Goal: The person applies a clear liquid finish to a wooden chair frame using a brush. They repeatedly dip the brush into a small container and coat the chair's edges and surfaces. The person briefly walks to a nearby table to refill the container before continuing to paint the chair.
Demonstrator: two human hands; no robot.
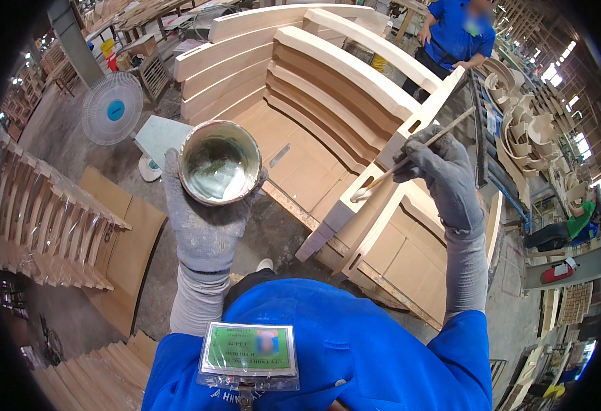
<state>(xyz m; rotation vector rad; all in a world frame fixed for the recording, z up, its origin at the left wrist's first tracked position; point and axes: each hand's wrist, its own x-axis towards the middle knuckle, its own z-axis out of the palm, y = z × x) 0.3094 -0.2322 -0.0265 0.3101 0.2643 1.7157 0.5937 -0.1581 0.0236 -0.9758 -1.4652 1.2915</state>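
Observation:
My gloved left hand (pixel 208 236) is wrapped round a round tub (pixel 189 179) smeared at the rim. Inside the tub is a whitish, glue-like paste (pixel 224 177). My gloved right hand (pixel 448 179) grips a thin wooden stick (pixel 459 122) between its fingers. The stick slants down to the left, and its whitened tip sits at a slot in the end of a pale wooden rail (pixel 341 212). Whether the tip is inside the slot I cannot tell. Stacked behind the rail are curved, pale wooden boards (pixel 345 51) with brown cardboard between them.
A standing fan (pixel 113 109) is at the left. Beyond it, plastic-wrapped slatted wooden parts (pixel 40 219) stand beside a cardboard sheet (pixel 126 253). A co-worker in a blue shirt (pixel 454 34) stands across the stack. Curved wooden pieces (pixel 530 133) are heaped at the right.

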